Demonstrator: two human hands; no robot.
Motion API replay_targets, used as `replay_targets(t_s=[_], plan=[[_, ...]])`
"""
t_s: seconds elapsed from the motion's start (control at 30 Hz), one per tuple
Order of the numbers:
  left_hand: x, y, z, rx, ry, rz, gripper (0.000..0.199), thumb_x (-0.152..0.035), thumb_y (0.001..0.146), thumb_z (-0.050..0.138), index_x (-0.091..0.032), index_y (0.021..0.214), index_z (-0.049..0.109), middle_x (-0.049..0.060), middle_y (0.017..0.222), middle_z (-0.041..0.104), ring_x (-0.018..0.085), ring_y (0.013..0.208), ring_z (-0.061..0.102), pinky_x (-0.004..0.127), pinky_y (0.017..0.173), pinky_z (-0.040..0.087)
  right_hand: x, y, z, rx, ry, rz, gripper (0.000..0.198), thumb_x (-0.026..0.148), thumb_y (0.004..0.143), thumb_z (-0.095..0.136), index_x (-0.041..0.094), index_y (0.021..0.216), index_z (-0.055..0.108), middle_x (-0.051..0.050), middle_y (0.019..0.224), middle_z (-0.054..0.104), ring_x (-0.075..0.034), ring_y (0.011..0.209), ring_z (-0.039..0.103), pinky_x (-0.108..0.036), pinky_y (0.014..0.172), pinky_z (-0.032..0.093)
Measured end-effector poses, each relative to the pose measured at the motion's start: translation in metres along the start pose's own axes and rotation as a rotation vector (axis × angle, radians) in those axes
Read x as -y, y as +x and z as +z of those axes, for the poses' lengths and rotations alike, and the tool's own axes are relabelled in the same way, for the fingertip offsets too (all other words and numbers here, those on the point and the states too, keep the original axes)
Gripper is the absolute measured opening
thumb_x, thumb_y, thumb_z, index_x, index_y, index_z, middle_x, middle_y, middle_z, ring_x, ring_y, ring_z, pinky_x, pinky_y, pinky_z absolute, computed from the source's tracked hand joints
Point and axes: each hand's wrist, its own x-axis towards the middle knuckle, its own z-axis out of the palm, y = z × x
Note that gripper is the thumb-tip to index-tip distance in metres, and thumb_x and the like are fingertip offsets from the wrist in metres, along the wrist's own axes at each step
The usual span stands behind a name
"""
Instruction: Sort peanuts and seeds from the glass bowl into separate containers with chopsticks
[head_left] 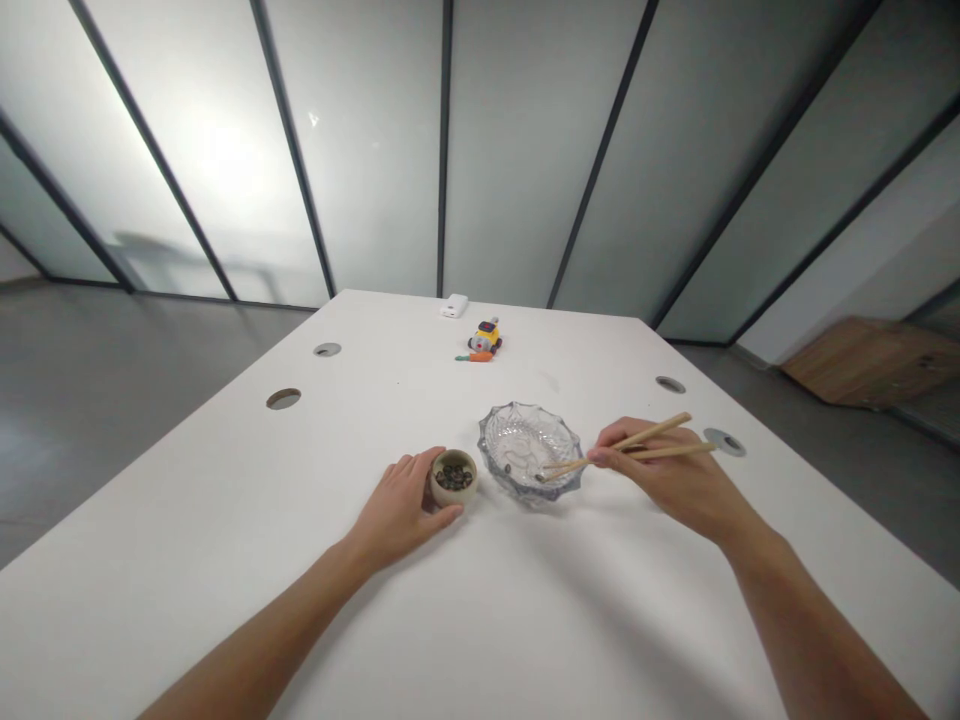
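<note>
My left hand curls round a small pale cup that stands on the table and holds several dark bean-like pieces. To its right is a clear glass bowl with a scalloped rim. In my right hand is a pair of wooden chopsticks; their tips reach into the bowl. At the tips is a small dark piece, though I cannot tell whether it is pinched. Another dark piece lies on the bowl's left side.
Farther back on the white table are a yellow toy vehicle, an orange carrot-shaped item and a white box-like device. Round cable holes pierce both sides of the tabletop. Frosted glass panels stand behind.
</note>
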Motion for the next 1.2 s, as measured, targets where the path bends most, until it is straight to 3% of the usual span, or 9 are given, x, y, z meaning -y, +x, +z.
replay_targets(t_s=[0.27, 0.67, 0.97, 1.2], plan=[[0.0, -0.006, -0.001, -0.005, 0.002, -0.008, 0.067, -0.047, 0.084, 0.079, -0.03, 0.143, 0.051, 0.01, 0.127, 0.07, 0.035, 0.113, 0.066, 0.054, 0.099, 0.052, -0.002, 0.0, 0.0, 0.115, -0.037, -0.134, 0.044, 0.063, 0.097, 0.062, 0.028, 0.075, 0.077, -0.002, 0.078, 0.077, -0.02, 0.07, 0.07, -0.034, 0.065, 0.054], [0.0, -0.01, -0.004, 0.01, 0.029, 0.014, 0.066, -0.045, 0.085, 0.077, -0.03, 0.143, 0.052, 0.01, 0.126, 0.07, 0.034, 0.11, 0.066, 0.053, 0.096, 0.054, -0.008, -0.004, 0.0, 0.157, -0.051, -0.123, 0.035, 0.055, 0.099, 0.063, 0.03, 0.078, 0.075, 0.0, 0.081, 0.075, -0.019, 0.072, 0.07, -0.034, 0.068, 0.055], [0.002, -0.01, -0.004, 0.01, 0.021, 0.034, 0.067, -0.045, 0.086, 0.077, -0.031, 0.145, 0.05, 0.01, 0.129, 0.07, 0.034, 0.112, 0.066, 0.053, 0.098, 0.054, -0.008, -0.005, 0.001, 0.169, -0.012, -0.111, 0.037, 0.058, 0.099, 0.063, 0.029, 0.078, 0.074, -0.001, 0.082, 0.077, -0.018, 0.074, 0.072, -0.03, 0.069, 0.054], [0.001, -0.011, -0.003, 0.036, 0.033, 0.013, 0.067, -0.046, 0.088, 0.077, -0.03, 0.146, 0.046, 0.01, 0.124, 0.069, 0.034, 0.109, 0.066, 0.052, 0.096, 0.054, -0.015, -0.004, -0.005, 0.096, -0.003, -0.113, 0.035, 0.058, 0.097, 0.066, 0.03, 0.081, 0.078, -0.003, 0.084, 0.078, -0.021, 0.076, 0.073, -0.033, 0.071, 0.058]])
